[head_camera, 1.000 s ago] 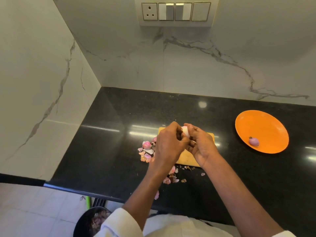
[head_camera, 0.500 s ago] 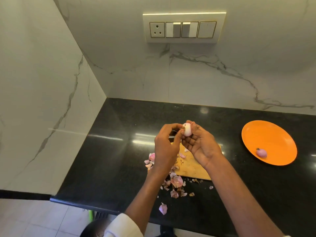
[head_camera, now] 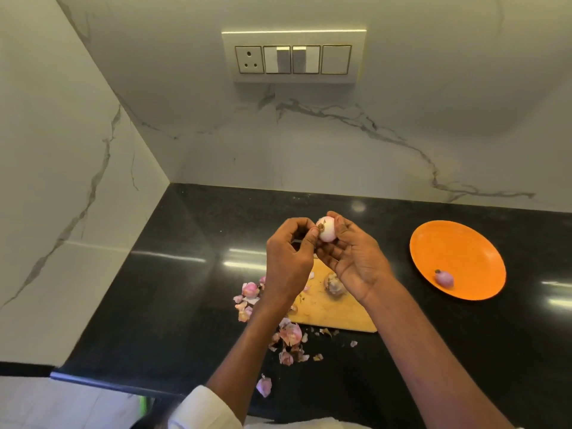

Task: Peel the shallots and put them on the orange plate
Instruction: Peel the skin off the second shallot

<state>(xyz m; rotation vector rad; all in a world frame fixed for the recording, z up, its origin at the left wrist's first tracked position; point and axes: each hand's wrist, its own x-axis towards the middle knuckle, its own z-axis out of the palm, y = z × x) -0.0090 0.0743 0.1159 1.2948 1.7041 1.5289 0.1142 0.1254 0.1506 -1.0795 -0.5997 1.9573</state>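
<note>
Head view: your right hand (head_camera: pixel 356 258) cradles the pale shallot (head_camera: pixel 327 229) above the cutting board (head_camera: pixel 334 311); its grip is curled round the bulb. Your left hand (head_camera: pixel 289 258) pinches the brown root scrap at its end. Pull that scrap away from the bulb, keeping the right grip light. One peeled shallot (head_camera: pixel 444 278) lies on the orange plate (head_camera: pixel 458 243), well right on the desk (head_camera: pixel 185 289).

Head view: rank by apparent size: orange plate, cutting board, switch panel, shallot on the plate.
1. switch panel
2. orange plate
3. shallot on the plate, clearly smallest

The cutting board is left unranked: the hands hide much of it, and what shows looks close to the plate. The panel is farther from the camera, so its rank holds for looks only.
</note>
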